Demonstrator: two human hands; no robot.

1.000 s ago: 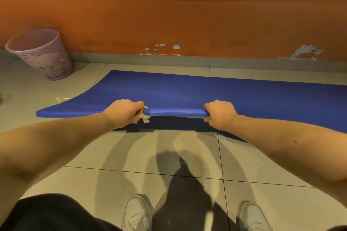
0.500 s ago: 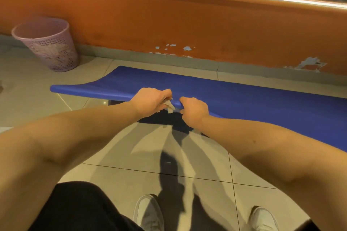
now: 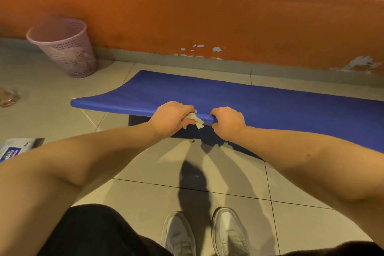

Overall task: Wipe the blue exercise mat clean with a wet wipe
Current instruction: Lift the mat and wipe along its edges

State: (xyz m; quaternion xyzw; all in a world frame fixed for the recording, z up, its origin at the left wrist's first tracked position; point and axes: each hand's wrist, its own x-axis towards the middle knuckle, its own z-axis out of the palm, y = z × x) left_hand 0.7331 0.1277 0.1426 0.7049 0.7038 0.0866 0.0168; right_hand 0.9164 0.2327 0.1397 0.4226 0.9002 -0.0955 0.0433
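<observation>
Fingers of the left hand (image 3: pixel 170 118) clamp a wet wipe (image 3: pixel 194 120) onto the raised near edge of the blue exercise mat (image 3: pixel 259 100), which lies on the floor (image 3: pixel 145 162); the right hand (image 3: pixel 227 123) grips that edge just beside, fingertips hidden underneath. A wipes pack (image 3: pixel 14 148) is cut off at left; a pink basket (image 3: pixel 64 48) stands by the wall (image 3: pixel 187 16).

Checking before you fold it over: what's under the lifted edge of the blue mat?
Only shadowed floor tile shows under the blue mat. Farther in, the mat, left hand and right hand hide the floor.
</observation>
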